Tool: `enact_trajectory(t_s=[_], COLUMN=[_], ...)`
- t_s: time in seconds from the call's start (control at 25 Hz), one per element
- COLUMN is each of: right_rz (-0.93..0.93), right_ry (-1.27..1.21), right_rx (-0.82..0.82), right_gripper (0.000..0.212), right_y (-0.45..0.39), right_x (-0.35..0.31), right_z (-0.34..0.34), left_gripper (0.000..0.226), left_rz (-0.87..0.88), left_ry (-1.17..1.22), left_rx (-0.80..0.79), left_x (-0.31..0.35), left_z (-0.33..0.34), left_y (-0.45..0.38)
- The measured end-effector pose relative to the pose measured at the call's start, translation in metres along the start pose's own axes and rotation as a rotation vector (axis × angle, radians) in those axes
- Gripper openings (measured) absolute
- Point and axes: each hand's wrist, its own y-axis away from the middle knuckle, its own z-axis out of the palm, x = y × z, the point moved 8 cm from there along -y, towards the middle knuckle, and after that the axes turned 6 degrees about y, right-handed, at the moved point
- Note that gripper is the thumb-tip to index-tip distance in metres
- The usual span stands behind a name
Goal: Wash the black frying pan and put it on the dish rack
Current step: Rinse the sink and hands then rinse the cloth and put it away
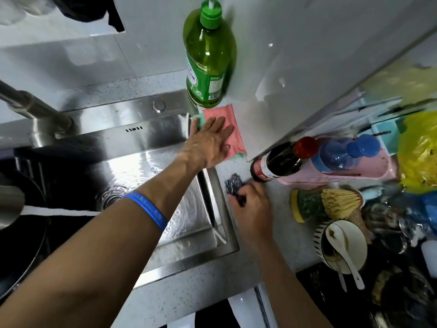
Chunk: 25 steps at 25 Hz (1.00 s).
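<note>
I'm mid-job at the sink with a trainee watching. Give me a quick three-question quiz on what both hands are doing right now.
1. True or false: the left hand lies flat on the pink cloth.
2. Which item does the right hand grip? A) green soap bottle B) dark scrubber C) white spoon
3. Fill in: the pink cloth lies on the counter beside the steel ____, just in front of the green soap bottle.

Key: 1 true; 2 B; 3 sink.
</note>
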Motion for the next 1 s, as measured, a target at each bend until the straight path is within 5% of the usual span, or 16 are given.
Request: enact_trajectory(t_s=[0.32,0.48,0.6,0.76,0.92,1.0], right_rz=[-0.129,-0.420,-0.684,-0.584,-0.443,-0.416], right_ry=[-0.172,-0.488,-0.392,-0.121,-0.104,-0.200], right_rx=[0.021,-0.383,-0.512,-0.277,-0.373,-0.428], right_gripper=[0.015,0.010,0.047,0.035,0.026,0.017], right_y=[0.010,0.053,0.090,0.091,0.075,0.073], right_x=[-0.059,-0.229,-0.362,-0.404,-0.377,-0.373], right_z=[-0.021,-0.035,-0.042,-0.026,0.000,0.007], left_gripper=[0.050,0.044,0.042,0.023,0.012,0.024], left_rz=[-0.307,-0.520,-0.648,-0.861,-1.170,-1.235], left_ry=[0.589,0.579,0.521,0.512,0.568,0.479], left_rx=[0.304,0.212,0.216,0.397,0.481,0.456], left_x=[-0.011,-0.037,-0.074,-0.128,-0.182,-0.197], left_z=[-0.004,0.027,0.027,0.015,0.032,0.040], left_y=[0.160,0.278,0.353,0.455,0.549,0.578])
